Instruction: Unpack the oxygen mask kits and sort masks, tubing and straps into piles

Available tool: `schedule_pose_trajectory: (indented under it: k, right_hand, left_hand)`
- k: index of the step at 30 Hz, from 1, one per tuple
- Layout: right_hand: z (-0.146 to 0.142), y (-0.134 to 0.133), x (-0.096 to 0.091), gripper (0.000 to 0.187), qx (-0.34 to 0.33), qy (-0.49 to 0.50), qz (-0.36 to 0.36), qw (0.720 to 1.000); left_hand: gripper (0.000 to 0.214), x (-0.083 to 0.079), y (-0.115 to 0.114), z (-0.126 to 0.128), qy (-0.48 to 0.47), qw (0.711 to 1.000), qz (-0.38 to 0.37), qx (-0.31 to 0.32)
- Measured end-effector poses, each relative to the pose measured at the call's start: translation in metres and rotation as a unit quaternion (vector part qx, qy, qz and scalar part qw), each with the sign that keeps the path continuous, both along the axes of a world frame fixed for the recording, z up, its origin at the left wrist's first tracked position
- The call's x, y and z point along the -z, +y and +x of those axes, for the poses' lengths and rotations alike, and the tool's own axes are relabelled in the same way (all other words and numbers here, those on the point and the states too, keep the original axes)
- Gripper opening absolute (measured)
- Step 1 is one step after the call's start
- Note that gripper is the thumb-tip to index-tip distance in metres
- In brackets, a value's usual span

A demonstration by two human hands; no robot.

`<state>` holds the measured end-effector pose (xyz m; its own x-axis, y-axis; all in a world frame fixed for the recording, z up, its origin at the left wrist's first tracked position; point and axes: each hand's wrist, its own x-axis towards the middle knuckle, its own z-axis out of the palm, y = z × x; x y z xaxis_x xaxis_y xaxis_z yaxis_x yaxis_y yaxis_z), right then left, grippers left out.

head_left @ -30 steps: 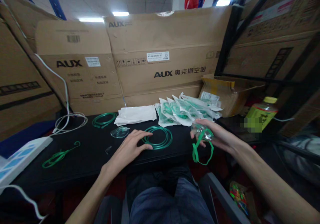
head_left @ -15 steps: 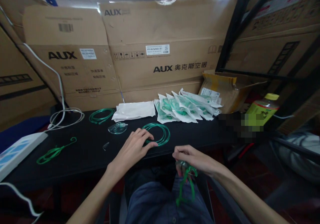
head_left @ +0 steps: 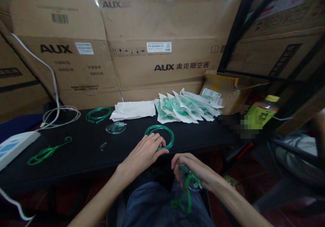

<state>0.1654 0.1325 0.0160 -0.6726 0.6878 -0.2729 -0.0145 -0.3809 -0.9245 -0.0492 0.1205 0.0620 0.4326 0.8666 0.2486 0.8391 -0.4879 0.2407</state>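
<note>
My left hand (head_left: 149, 147) lies over the near side of a coil of green tubing (head_left: 172, 135) on the black table. Its fingers and thumb curl around the lower part of the loops. Below the table's front edge, my right hand (head_left: 188, 167) is closed on a clear oxygen mask (head_left: 195, 183), held above my lap. A green elastic strap (head_left: 189, 200) dangles from that mask. Left of the coil, a second clear mask (head_left: 116, 128) rests on the table, with a small clear piece (head_left: 103, 146) nearer to me.
Behind stand a white packet (head_left: 133, 110), several packs with green contents (head_left: 177, 107) and another green tubing coil (head_left: 99, 114). Green elastic straps (head_left: 45, 153) and a white power strip (head_left: 17, 147) lie left. A yellow-capped bottle (head_left: 265, 112) stands right. Cardboard (head_left: 165, 27) walls the back.
My left hand has slid right and slightly nearer, onto the lower part of the coil. My right hand has turned, still holding the mask, and more of the mask shows.
</note>
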Motion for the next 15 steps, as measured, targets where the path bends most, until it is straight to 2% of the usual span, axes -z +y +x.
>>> schedule_pose_trajectory:
  k: [3, 6, 8, 10, 13, 15]
  right_hand:
    - [-0.003, -0.004, 0.000, 0.040, 0.031, -0.017, -0.017, 0.999]
    - [-0.009, -0.007, -0.003, 0.055, 0.041, -0.018, -0.043, 0.998]
    - [-0.014, -0.008, -0.004, 0.059, 0.045, -0.012, -0.054, 0.997]
    - [-0.018, -0.008, -0.005, 0.061, 0.050, -0.010, -0.060, 0.997]
    - [-0.024, -0.008, -0.005, 0.061, 0.058, -0.010, -0.060, 0.996]
    - [-0.027, -0.009, -0.005, 0.060, 0.058, -0.008, -0.057, 0.997]
  left_hand:
    - [0.023, -0.008, -0.014, -0.009, -0.033, 0.999, -0.024, 0.004]
    - [0.032, -0.018, -0.013, -0.023, -0.089, 0.994, 0.005, -0.063]
    - [0.039, -0.023, -0.003, -0.033, -0.100, 0.987, 0.019, -0.127]
    - [0.048, -0.025, 0.012, -0.042, -0.072, 0.982, -0.005, -0.173]
    - [0.051, -0.025, 0.033, -0.049, -0.014, 0.979, -0.079, -0.188]
    - [0.041, -0.025, 0.043, -0.049, 0.001, 0.976, -0.118, -0.181]
